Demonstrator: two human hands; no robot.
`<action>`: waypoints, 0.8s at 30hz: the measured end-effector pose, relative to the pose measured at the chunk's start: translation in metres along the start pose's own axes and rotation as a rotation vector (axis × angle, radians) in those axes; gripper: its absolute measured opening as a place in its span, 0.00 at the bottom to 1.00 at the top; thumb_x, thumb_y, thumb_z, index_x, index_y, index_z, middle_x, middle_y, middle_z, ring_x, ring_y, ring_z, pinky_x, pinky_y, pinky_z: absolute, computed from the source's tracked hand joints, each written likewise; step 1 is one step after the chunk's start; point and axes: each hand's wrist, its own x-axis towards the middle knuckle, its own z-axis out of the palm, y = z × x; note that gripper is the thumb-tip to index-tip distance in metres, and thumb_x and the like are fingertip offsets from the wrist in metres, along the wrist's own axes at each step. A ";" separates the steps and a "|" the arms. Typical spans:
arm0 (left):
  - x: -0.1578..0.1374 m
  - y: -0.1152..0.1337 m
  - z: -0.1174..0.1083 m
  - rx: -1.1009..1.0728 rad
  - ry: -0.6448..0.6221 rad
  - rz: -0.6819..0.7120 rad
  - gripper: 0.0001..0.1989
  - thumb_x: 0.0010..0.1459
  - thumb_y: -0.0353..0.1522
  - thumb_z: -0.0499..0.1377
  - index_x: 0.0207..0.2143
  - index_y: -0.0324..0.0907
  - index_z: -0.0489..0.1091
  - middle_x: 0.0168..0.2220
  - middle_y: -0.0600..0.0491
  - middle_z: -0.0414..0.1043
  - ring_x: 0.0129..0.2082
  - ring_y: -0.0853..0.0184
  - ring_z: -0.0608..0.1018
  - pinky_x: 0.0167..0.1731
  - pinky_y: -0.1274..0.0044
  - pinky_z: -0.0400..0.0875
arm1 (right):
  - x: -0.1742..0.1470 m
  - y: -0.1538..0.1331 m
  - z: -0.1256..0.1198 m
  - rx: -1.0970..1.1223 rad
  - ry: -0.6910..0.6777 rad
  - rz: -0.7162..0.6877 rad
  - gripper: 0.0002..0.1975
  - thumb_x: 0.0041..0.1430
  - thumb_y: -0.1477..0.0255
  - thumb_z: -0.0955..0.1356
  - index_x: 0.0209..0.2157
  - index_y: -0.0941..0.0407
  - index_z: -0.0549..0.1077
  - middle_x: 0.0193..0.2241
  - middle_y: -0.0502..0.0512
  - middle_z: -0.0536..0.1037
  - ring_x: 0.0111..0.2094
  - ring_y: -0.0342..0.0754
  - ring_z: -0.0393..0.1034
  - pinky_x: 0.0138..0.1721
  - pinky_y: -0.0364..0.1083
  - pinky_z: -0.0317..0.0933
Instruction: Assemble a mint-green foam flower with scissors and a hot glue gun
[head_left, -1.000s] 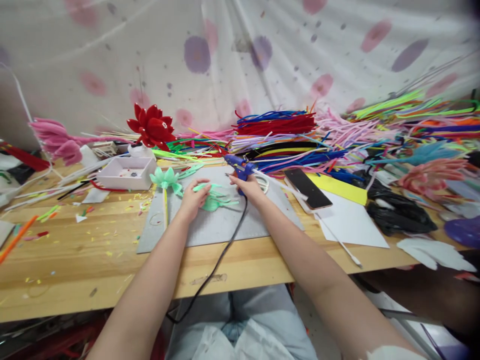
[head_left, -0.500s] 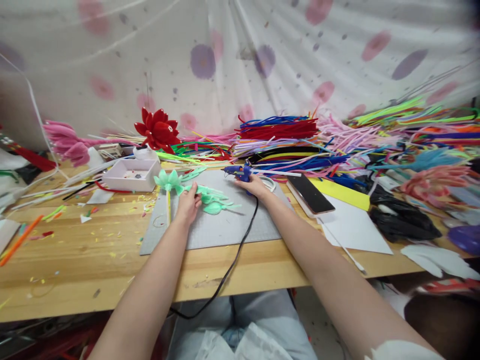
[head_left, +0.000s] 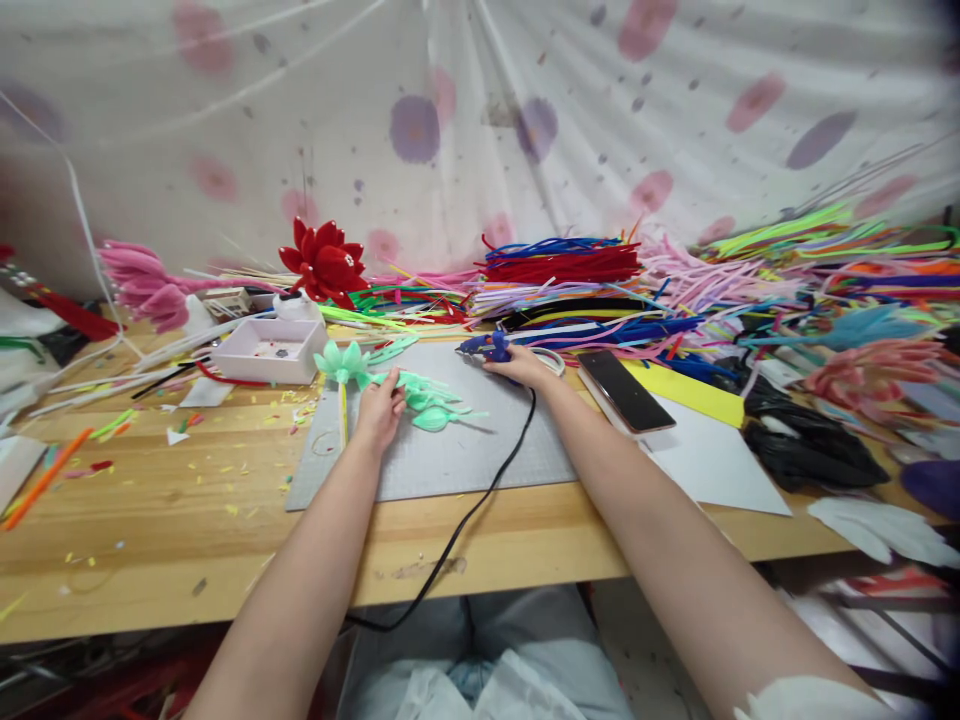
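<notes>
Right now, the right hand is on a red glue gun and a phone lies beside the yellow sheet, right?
The head view shows the glue gun is blue, not red. The right hand is on it, and the phone lies beside the yellow sheet.

- A craft workshop fills a wooden worktable; whether it belongs to a home or a business cannot be told.
- Bundled red chenille stems and loose pale pink chenille stems crowd the table's far side, among many other colors.
- A blue hot-glue gun and a gray cutting mat mark the work area.
- A red flower, a pink flower and a mint-green flower display the handiwork.
- Colored offcuts litter the wood beside a white parts box.
- A floral-print curtain hangs behind.
</notes>
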 end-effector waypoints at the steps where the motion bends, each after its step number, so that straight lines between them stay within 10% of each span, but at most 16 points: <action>1: 0.000 0.000 0.000 0.004 0.000 0.000 0.17 0.42 0.33 0.66 0.19 0.37 0.59 0.14 0.61 0.57 0.12 0.83 0.54 0.09 0.89 0.45 | -0.005 -0.001 -0.001 -0.021 0.025 -0.003 0.21 0.47 0.63 0.70 0.42 0.58 0.73 0.39 0.56 0.76 0.37 0.48 0.69 0.40 0.45 0.61; 6: 0.003 0.002 -0.001 -0.005 -0.017 0.013 0.18 0.42 0.31 0.66 0.18 0.38 0.56 0.13 0.64 0.51 0.11 0.83 0.53 0.09 0.88 0.44 | -0.041 -0.014 -0.014 -0.300 0.253 0.006 0.21 0.42 0.58 0.71 0.34 0.58 0.72 0.37 0.59 0.74 0.39 0.52 0.66 0.38 0.47 0.57; 10: 0.002 0.001 0.003 -0.009 -0.072 -0.027 0.14 0.44 0.30 0.64 0.20 0.38 0.58 0.13 0.65 0.49 0.10 0.83 0.51 0.08 0.89 0.43 | -0.054 -0.047 -0.017 -0.257 -0.047 -0.009 0.15 0.50 0.58 0.67 0.23 0.56 0.71 0.22 0.52 0.72 0.26 0.45 0.63 0.29 0.44 0.53; 17: -0.002 -0.003 0.007 -0.023 -0.178 -0.173 0.10 0.49 0.33 0.61 0.24 0.36 0.64 0.13 0.63 0.53 0.09 0.84 0.51 0.07 0.90 0.43 | -0.030 -0.099 0.032 0.467 -0.534 -0.232 0.19 0.51 0.56 0.65 0.30 0.59 0.74 0.26 0.49 0.73 0.27 0.40 0.63 0.30 0.40 0.56; 24: 0.002 0.004 0.008 -0.098 -0.193 -0.378 0.14 0.57 0.31 0.55 0.19 0.36 0.62 0.12 0.58 0.57 0.08 0.83 0.55 0.06 0.92 0.44 | -0.029 -0.109 0.052 0.828 -0.613 -0.168 0.16 0.49 0.58 0.68 0.27 0.59 0.71 0.20 0.46 0.68 0.22 0.37 0.59 0.25 0.38 0.53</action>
